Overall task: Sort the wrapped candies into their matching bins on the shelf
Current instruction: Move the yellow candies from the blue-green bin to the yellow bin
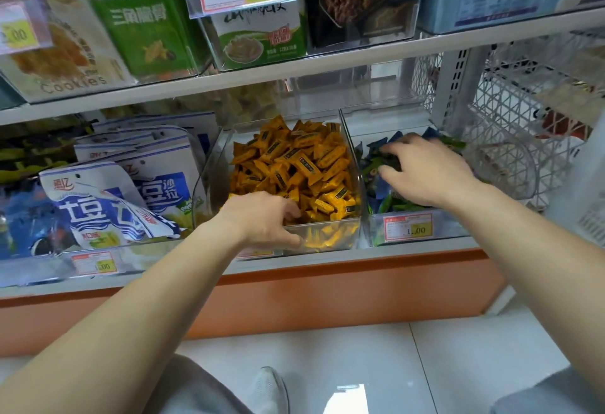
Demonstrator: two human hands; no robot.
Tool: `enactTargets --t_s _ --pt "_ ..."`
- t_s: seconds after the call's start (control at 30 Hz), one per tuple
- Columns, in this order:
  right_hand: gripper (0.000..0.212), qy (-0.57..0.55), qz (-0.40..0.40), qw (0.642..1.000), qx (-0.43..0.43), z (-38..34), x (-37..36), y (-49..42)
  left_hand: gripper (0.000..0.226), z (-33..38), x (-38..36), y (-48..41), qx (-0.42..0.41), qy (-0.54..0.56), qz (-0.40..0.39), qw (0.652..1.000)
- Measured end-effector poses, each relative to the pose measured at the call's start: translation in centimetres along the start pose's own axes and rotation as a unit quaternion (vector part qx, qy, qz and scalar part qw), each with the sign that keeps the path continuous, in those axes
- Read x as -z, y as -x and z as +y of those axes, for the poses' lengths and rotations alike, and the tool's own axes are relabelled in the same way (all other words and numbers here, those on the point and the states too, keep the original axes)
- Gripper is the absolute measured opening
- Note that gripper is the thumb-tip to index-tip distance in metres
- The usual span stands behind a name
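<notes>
A: Where are the candies?
B: On the lowest shelf, over white floor tiles. The yellow candies fill 1 clear bin, with the blue-green candies beside it.
A: And the hands?
B: The left hand grips this bin's front wall. The right hand bends its fingers onto the blue-green candies, but whether it grips, I cannot tell.

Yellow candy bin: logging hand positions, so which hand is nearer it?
Left. The left hand holds the yellow candy bin by its front wall; the right hand reaches into the neighbouring bin.

Shelf with clear bins, snack bags
</notes>
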State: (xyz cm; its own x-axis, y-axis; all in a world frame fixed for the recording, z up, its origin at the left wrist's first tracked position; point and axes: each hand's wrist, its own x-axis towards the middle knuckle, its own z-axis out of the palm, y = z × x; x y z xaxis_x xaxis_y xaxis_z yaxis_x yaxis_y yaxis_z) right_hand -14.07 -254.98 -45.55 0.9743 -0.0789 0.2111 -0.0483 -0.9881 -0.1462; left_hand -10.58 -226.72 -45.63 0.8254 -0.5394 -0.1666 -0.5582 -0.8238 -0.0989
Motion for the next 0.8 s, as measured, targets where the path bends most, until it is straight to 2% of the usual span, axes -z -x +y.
enactTargets --t_s 0.03,0.1,0.17,0.23,0.33,0.43,0.53,0.57,0.6,0.7,0.73,0.8 --pt "0.052 -0.056 0.016 0.998 0.021 -0.7 0.0 0.2 0.069 -0.3 0.0 0.1 0.009 -0.015 -0.005 1.000" --pt "0.057 -0.151 -0.006 0.987 0.056 -2.5 -0.4 0.7 0.073 -0.4 -0.1 0.3 0.013 -0.058 -0.001 0.998" --pt "0.066 -0.182 -0.042 0.981 0.061 -3.7 -1.2 1.1 0.072 -0.1 0.0 0.5 0.003 -0.099 0.022 0.995" --pt "0.071 -0.170 -0.041 0.983 0.050 -4.0 -1.8 1.2 0.064 0.0 0.3 0.6 -0.012 -0.099 0.048 0.994" --pt "0.074 -0.158 -0.022 0.986 0.050 -3.8 -2.0 1.0 0.041 -0.3 0.8 0.8 -0.061 -0.010 0.113 0.992" --pt "0.076 -0.179 -0.017 0.983 0.050 -3.5 -2.1 0.9 0.021 0.6 0.8 0.4 -0.104 0.126 0.211 0.964" --pt "0.078 -0.203 -0.029 0.977 0.049 -3.3 -2.3 0.9 0.035 2.4 1.8 -2.2 -0.100 0.161 0.300 0.935" --pt "0.079 -0.209 -0.034 0.976 0.051 -3.1 -2.5 0.9 0.043 3.0 2.5 -3.4 -0.097 0.157 0.307 0.934" --pt "0.079 -0.218 -0.038 0.974 0.051 -2.9 -2.6 0.9 0.051 3.5 3.2 -4.8 -0.091 0.149 0.288 0.942" --pt "0.081 -0.242 -0.040 0.968 0.050 -2.5 -2.8 1.0 0.077 3.8 3.9 -8.1 -0.081 0.130 0.129 0.980" --pt "0.081 -0.246 -0.041 0.967 0.049 -2.5 -2.8 0.9 0.083 3.7 3.5 -8.6 -0.082 0.121 0.099 0.984" --pt "0.080 -0.250 -0.044 0.966 0.050 -2.5 -2.7 0.9 0.087 3.1 2.3 -8.9 -0.089 0.099 0.112 0.985"
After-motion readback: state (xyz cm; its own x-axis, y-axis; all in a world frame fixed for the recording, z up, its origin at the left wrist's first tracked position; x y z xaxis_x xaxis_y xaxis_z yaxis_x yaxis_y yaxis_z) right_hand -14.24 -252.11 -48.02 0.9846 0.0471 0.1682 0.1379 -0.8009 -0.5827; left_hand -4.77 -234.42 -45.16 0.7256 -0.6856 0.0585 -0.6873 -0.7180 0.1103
